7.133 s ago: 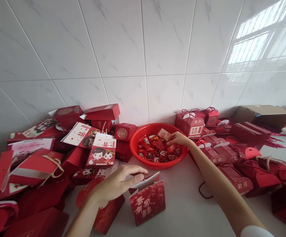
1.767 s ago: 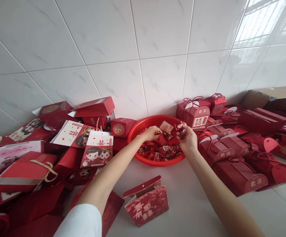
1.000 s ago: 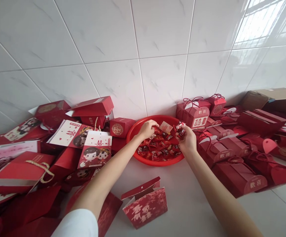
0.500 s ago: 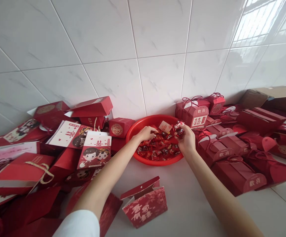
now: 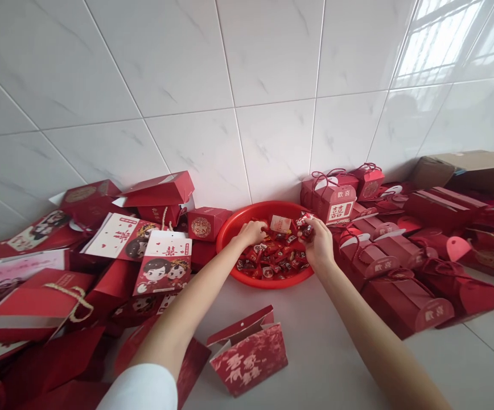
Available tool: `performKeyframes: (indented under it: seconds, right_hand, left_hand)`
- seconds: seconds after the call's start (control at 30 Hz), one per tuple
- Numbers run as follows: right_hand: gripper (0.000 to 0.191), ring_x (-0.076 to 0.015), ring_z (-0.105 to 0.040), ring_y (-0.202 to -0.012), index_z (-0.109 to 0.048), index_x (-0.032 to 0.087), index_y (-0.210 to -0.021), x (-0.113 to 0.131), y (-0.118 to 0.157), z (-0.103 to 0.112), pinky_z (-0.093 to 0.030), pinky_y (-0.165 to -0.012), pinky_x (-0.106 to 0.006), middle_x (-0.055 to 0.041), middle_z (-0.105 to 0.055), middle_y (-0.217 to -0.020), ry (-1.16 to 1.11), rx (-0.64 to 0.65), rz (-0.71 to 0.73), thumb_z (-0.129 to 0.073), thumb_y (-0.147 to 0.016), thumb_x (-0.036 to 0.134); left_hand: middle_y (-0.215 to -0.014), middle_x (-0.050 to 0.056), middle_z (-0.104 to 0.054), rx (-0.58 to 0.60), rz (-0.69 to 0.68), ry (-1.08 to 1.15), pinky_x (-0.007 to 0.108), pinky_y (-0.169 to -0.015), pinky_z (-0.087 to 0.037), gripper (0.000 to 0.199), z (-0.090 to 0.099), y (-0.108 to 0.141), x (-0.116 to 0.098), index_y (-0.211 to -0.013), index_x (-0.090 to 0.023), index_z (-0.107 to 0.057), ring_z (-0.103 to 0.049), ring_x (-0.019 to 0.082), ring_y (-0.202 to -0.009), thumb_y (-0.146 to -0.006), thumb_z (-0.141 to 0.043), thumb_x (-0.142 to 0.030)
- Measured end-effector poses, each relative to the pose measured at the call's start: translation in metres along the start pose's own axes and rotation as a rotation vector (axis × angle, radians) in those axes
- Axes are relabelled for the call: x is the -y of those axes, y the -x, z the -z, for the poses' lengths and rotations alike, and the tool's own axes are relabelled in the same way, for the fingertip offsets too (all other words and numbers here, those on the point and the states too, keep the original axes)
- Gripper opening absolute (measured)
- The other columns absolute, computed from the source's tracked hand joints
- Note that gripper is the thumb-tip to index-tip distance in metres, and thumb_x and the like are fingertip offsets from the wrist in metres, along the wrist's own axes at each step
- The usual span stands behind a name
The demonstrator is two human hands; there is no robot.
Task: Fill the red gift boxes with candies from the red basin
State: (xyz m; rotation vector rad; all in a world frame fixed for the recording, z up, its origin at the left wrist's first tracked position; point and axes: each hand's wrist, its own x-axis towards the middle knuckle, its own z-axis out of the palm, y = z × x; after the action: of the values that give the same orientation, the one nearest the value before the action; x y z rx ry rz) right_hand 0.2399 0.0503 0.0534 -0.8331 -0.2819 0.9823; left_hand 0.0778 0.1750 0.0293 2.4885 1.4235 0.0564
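A round red plastic basin (image 5: 241,277) holds many small wrapped candies (image 5: 272,259), mostly in red wrappers, and a pale card-like packet (image 5: 281,224). Over the basin's left side, my left hand (image 5: 253,232) has its fingers curled down at the candies; what they pinch, if anything, is hidden. At the right rim, my right hand (image 5: 318,242) is closed around a few wrapped candies (image 5: 304,224), raised above the others. Nearer to me stands a red paper gift box (image 5: 249,356) with its top open and white lettering on its front.
Red gift boxes and bags lie piled on the left, one printed with a cartoon couple (image 5: 164,267). Several closed red boxes (image 5: 409,304) with cord handles stand on the right. A brown cardboard box (image 5: 469,168) is behind them, against the white tiled wall (image 5: 187,142).
My left hand has shifted slightly left and its fingers have curled in more. My right hand stays near the right rim with its candies. The view has turned slightly.
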Motion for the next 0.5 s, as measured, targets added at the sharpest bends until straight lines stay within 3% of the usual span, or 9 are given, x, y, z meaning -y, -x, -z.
performKeyframes:
  seconds: [0.2, 0.5]
  right_hand:
    - [0.018, -0.0122, -0.052, -0.065, -0.066, 0.022, -0.065, -0.002, -0.001, 0.002, -0.040, -0.046, -0.021, 0.0042, -0.064, -0.071, 0.017, 0.026, 0.012, -0.076, -0.050, 0.024]
    - [0.021, -0.0120, -0.052, -0.065, -0.066, 0.021, -0.066, -0.004, -0.002, 0.003, -0.041, -0.050, -0.022, 0.0047, -0.063, -0.070, 0.031, 0.039, 0.006, -0.078, -0.050, 0.027]
  left_hand:
    - [-0.132, 0.010, -0.061, -0.008, 0.037, 0.019, 0.046, -0.096, -0.054, 0.033, -0.002, -0.001, 0.012, -0.126, -0.019, -0.061, -0.062, 0.025, -0.115, -0.096, -0.063, -0.032]
    - [-0.138, 0.012, -0.056, 0.086, 0.147, -0.048, 0.052, -0.099, -0.053, 0.046, -0.006, -0.005, 0.016, -0.137, -0.020, -0.054, -0.059, 0.029, -0.120, -0.095, -0.065, -0.034]
